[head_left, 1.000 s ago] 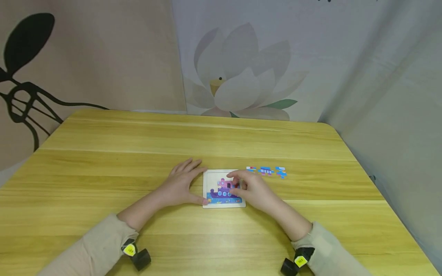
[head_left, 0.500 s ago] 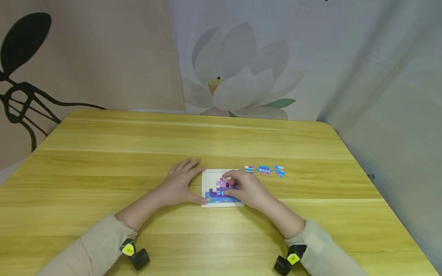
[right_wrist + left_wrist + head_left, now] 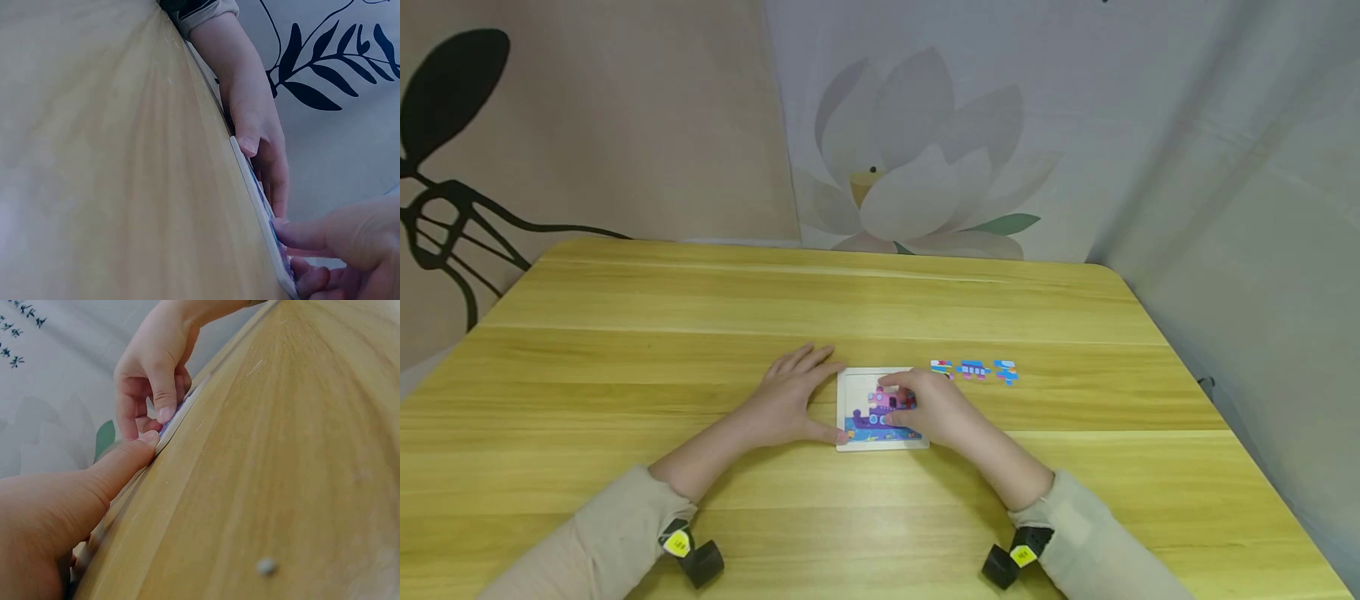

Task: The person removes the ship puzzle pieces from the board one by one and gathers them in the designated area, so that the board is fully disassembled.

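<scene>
A small white-framed jigsaw puzzle (image 3: 845, 392) with a purple and pink ship over blue sea lies flat on the wooden table (image 3: 737, 292). Along its left side, my left hand (image 3: 786, 404) spreads its fingers. Its thumb rests on the lower left corner, and the index fingertip is at the upper left corner. My right hand (image 3: 936, 408) bends over the right half. Its thumb and index finger pinch a puzzle piece (image 3: 906, 398) within the picture, largely hidden by the fingers. In the left wrist view, the right thumb (image 3: 165, 412) points down onto the purple part.
Several loose puzzle pieces (image 3: 973, 369) lie in a row just beyond the right hand. A fabric backdrop (image 3: 925, 150) with a printed flower hangs behind the table's far edge. Cameras are strapped at both sleeves.
My right hand has shifted slightly left over the puzzle, its thumb and index finger now further across the ship. My left hand stays at the frame's left side. The loose pieces lie as before.
</scene>
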`<state>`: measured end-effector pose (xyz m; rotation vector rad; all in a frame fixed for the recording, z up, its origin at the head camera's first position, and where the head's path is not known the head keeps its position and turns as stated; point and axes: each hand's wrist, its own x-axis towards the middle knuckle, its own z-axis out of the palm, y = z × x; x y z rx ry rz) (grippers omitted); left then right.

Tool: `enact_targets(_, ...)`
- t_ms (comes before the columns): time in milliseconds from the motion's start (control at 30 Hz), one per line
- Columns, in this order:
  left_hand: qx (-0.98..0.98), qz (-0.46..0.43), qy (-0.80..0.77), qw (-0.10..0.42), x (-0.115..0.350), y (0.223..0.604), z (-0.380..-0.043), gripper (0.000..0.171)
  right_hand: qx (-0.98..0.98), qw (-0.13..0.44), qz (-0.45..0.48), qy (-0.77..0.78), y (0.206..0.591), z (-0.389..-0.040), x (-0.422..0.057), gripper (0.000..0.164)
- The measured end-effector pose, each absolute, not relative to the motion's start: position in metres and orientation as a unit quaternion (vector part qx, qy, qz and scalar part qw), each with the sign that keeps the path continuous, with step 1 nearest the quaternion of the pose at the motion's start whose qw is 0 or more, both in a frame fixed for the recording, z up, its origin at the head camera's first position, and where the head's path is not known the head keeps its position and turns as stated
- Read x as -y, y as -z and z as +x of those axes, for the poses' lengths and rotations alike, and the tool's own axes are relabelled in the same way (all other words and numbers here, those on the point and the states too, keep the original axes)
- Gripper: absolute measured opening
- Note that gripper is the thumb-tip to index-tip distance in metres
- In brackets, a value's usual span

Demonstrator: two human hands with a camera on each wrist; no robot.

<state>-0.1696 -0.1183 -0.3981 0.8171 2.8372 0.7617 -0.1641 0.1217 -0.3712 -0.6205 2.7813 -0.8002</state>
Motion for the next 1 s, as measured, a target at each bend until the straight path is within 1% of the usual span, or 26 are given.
enact_targets(167, -0.93, 0.266, -0.249, 0.047, 0.1182, 0.3995, -0.1699, 0.109, -0.935, 0.112, -0.205, 0.265, 0.3676, -0.1654, -0.1203, 0.042)
enact_targets(300, -0.93, 0.265, -0.251, 0.046, 0.1184, 0.3997, -0.1696, 0.109, -0.937, 0.116, -0.2, 0.261, 0.3666, -0.1651, -0.1201, 0.04)
enact_targets(533, -0.93, 0.265, -0.252, 0.046, 0.1186, 0.3995, -0.1695, 0.108, -0.942, 0.107, -0.198, 0.25, 0.3647, -0.1637, -0.1185, 0.037)
enact_targets(1000, -0.93, 0.264, -0.25, 0.047, 0.1188, 0.3997, -0.1699, 0.109, -0.949, 0.08, -0.186, 0.24, 0.3654, -0.1592, -0.1171, 0.041)
